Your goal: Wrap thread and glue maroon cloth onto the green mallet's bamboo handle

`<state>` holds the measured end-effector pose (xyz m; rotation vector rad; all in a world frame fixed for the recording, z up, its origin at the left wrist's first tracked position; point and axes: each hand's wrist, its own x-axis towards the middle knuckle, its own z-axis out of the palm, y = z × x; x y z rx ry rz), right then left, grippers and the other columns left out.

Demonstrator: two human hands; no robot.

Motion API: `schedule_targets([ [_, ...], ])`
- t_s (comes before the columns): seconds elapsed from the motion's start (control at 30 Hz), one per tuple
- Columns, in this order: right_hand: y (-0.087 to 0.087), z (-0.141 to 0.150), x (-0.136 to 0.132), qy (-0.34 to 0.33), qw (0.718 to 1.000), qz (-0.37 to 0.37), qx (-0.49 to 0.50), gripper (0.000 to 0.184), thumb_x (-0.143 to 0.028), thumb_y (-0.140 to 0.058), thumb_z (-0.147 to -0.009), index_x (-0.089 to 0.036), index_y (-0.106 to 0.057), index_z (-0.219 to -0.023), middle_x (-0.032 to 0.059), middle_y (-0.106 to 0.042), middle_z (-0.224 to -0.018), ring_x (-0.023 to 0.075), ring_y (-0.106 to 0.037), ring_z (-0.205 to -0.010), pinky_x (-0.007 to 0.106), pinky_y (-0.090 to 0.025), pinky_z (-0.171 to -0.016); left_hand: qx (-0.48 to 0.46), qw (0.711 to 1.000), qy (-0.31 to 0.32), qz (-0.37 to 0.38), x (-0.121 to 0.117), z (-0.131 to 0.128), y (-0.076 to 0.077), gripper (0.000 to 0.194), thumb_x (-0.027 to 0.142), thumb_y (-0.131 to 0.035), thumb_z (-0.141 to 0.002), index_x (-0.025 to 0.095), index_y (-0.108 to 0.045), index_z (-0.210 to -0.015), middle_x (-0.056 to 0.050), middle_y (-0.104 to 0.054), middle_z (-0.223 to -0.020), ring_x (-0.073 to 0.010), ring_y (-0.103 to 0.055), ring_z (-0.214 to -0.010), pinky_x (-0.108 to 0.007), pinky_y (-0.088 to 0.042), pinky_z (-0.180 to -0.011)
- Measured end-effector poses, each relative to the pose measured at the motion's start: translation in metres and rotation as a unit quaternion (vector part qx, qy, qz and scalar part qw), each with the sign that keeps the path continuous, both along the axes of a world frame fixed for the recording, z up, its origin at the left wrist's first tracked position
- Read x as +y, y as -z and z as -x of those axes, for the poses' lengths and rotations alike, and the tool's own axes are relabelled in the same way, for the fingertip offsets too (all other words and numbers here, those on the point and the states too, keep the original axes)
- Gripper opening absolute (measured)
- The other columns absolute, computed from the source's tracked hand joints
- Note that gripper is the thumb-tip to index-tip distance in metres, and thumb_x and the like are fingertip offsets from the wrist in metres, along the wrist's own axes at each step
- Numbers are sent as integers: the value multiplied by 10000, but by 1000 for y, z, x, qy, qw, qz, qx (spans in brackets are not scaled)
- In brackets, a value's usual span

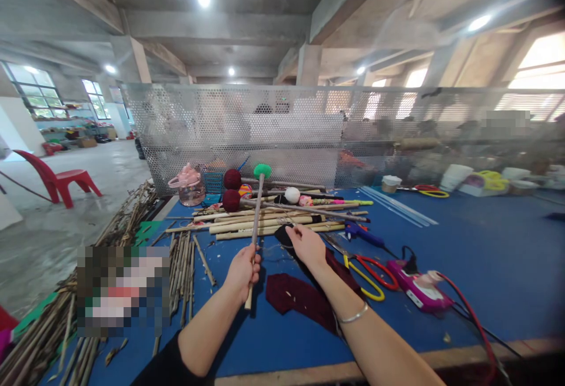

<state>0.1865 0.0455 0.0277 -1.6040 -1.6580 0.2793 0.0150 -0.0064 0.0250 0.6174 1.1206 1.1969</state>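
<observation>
My left hand [242, 269] is wrapped round a thin wooden stick [256, 215], held nearly upright in view. A fluffy green pompom [262, 170] sits at the stick's far end. To its right, my right hand [308, 246] has its fingers pinched at the edge of a piece of black cloth [283, 236]; part of that cloth is hidden under the hand. Dark red cloth [296, 299] lies on the blue table below, partly covered by my right forearm. Scissors with red and yellow handles [371, 274] rest just right of my right wrist.
Peeled sticks [265, 227] and balls of dark red yarn [232, 179] lie ahead. Bundled twigs [110, 245] line the left edge. A blue glue gun [364, 233] and a magenta power strip [419, 287] with cords are on the right. A perforated metal screen [238, 133] stands behind.
</observation>
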Motion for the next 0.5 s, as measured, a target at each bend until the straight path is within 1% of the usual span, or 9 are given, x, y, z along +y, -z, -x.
schedule_targets([
  [0.03,-1,3,-2,8,998,-53,18,364,-513,-450,-774,-178,-588,-757,64,-591,-737,197,-524,-739,307,-385,-688,3,1000,1,-1,0,0,1,257,409,-520,-778,170,-465,-856,78,-392,-537,-6,-265,-340,-117,-110,-321],
  [0.07,-1,7,-4,-9,994,-95,52,354,-502,-460,-776,-175,-579,-837,79,-598,-818,205,-527,-798,319,-395,-732,7,1000,2,-2,0,-1,1,276,425,-530,-765,172,-463,-851,80,-393,-534,-7,-266,-340,-120,-109,-323],
  [0.1,0,13,-7,-44,988,-115,99,356,-495,-457,-785,-172,-561,-892,90,-595,-873,204,-529,-832,325,-404,-760,12,1000,2,-2,-1,-2,2,292,440,-539,-752,175,-461,-844,82,-394,-532,-8,-268,-341,-123,-111,-325],
  [0.13,1,21,-9,-84,978,-108,155,361,-496,-443,-796,-171,-539,-923,95,-587,-899,199,-533,-839,323,-418,-763,17,1000,1,-3,-1,-3,2,304,453,-546,-741,177,-459,-834,82,-399,-532,-9,-271,-342,-126,-116,-326],
  [0.17,3,29,-12,-125,966,-75,215,366,-506,-427,-805,-176,-517,-937,92,-580,-901,192,-541,-826,317,-436,-743,22,1000,-3,-3,-2,-4,2,315,463,-552,-731,177,-457,-823,81,-407,-536,-10,-279,-345,-130,-122,-328],
  [0.27,9,51,-16,-208,907,91,356,395,-562,-449,-773,-204,-454,-940,55,-555,-866,168,-561,-752,287,-470,-629,45,999,-20,-6,-2,-7,3,347,491,-567,-701,172,-469,-797,81,-411,-526,-17,-304,-349,-139,-153,-331],
  [0.37,14,60,-17,-249,859,194,402,438,-567,-528,-717,-217,-417,-955,11,-552,-809,126,-554,-633,257,-453,-545,67,997,-24,-4,-2,-7,5,378,517,-571,-683,166,-500,-802,94,-375,-473,-24,-300,-334,-146,-192,-333],
  [0.43,15,59,-17,-259,856,213,392,462,-544,-573,-690,-208,-420,-967,-24,-546,-708,91,-494,-504,230,-401,-471,62,998,-28,-11,-3,-7,5,385,526,-568,-683,160,-505,-786,94,-370,-459,-24,-298,-332,-146,-202,-333],
  [0.5,16,56,-17,-260,871,210,360,453,-509,-623,-657,-178,-464,-922,-50,-521,-604,69,-425,-437,212,-341,-439,46,998,-35,-19,-3,-8,5,392,537,-564,-685,156,-485,-734,90,-371,-449,-22,-300,-333,-143,-201,-329],
])
